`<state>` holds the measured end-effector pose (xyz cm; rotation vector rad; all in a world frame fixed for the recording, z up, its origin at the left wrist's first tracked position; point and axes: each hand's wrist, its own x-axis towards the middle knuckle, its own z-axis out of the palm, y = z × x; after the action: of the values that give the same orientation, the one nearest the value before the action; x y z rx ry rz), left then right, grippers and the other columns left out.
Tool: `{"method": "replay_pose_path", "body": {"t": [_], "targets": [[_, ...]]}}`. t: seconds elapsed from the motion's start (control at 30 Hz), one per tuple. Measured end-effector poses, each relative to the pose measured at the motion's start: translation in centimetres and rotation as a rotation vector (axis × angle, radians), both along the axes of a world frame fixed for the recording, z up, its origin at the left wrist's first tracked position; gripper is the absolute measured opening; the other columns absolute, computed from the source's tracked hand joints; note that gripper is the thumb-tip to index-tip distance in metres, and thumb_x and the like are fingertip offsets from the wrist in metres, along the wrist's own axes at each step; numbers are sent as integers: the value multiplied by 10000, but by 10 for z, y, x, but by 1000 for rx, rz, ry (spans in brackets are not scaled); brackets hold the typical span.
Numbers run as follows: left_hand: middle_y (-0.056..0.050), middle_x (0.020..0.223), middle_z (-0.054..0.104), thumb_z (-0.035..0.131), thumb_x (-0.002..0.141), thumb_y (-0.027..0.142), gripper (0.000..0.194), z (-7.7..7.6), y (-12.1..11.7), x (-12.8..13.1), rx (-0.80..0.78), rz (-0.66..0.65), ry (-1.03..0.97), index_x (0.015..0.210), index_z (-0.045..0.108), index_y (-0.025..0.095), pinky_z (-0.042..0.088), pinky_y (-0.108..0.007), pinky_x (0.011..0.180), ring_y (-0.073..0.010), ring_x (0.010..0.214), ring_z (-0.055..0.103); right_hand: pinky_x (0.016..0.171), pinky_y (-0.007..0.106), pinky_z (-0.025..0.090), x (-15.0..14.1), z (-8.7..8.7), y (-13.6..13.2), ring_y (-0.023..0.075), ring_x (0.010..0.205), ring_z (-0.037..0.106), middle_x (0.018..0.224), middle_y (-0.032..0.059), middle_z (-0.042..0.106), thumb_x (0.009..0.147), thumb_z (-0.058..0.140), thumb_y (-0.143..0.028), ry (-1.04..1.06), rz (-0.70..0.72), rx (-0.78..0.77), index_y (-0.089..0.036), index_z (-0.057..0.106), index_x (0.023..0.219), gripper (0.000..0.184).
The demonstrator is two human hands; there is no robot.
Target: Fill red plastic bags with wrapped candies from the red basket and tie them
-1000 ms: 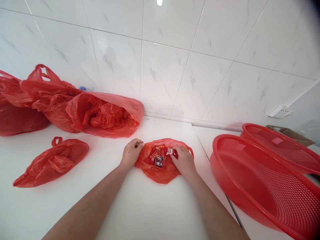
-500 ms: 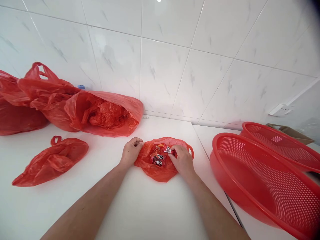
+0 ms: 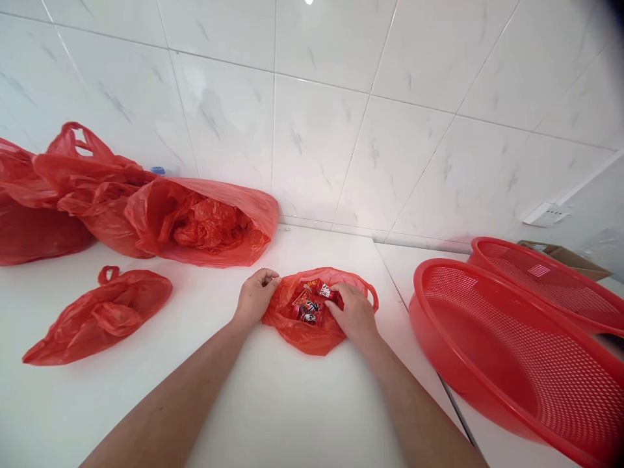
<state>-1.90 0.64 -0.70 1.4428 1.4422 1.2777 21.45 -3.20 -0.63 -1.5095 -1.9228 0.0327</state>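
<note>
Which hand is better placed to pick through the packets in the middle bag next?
Probably the right hand: it reaches into the bag and seems to pinch a packet, with others close by. The left hand is at the bag's edge, apparently holding it.

A white wall of tiles (image 3: 316, 149) with grey streaks filled the top of the frame, above a white table (image 3: 302, 409). At the left edge sat a full red bag (image 3: 34, 231), beside another red bag (image 3: 104, 195) with its handle loop up. Next to them, a wide-mouthed bag (image 3: 258, 201) held crumpled red plastic (image 3: 209, 224); a blue cap (image 3: 157, 170) showed behind. A small red bag (image 3: 104, 312) lay at middle left. At right stood a large red basket (image 3: 482, 351), a second basket (image 3: 560, 286) behind it, then a cardboard box (image 3: 565, 257) and a white socket (image 3: 546, 214).
</note>
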Motion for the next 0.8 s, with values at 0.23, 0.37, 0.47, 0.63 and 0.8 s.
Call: {"method": "replay_pose_path", "body": {"t": [0.23, 0.37, 0.47, 0.63, 0.8], "targets": [[20, 682, 592, 577, 727, 411, 219, -1, 0, 0, -2, 4, 5, 795, 608, 206, 398, -230, 578, -121, 600, 512, 823, 363, 461, -1, 2, -1, 190, 939, 561, 983, 16, 637, 793, 485, -150, 20, 33, -17, -233, 583, 984, 229], [18, 685, 593, 577, 726, 411, 221, -2, 0, 0, -5, 3, 0, 801, 608, 205, 402, -231, 578, -121, 596, 515, 825, 358, 458, -1, 2, 0, 182, 924, 559, 959, 8, 635, 798, 470, -135, 37, 47, -2, -234, 583, 951, 215], [19, 685, 594, 578, 724, 412, 222, -1, 1, 1, -4, -1, 1, 798, 604, 205, 402, -233, 578, -122, 594, 516, 834, 352, 454, -1, 2, -1, 178, 932, 557, 972, 7, 633, 808, 473, -150, 54, 38, 22, -233, 581, 953, 199], [17, 677, 595, 578, 716, 416, 229, 0, 1, 0, 3, 1, -6, 794, 608, 203, 398, -236, 572, -127, 595, 516, 824, 341, 456, -1, 5, -3, 180, 941, 559, 992, 14, 628, 812, 495, -188, 57, 48, 23, -234, 579, 996, 207], [18, 681, 595, 575, 720, 423, 231, -1, 0, 1, -6, 0, -12, 793, 605, 205, 395, -233, 569, -123, 589, 507, 822, 344, 450, -6, 14, -8, 187, 929, 546, 974, 47, 611, 850, 481, -241, 48, 30, 95, -220, 603, 967, 171]]}}
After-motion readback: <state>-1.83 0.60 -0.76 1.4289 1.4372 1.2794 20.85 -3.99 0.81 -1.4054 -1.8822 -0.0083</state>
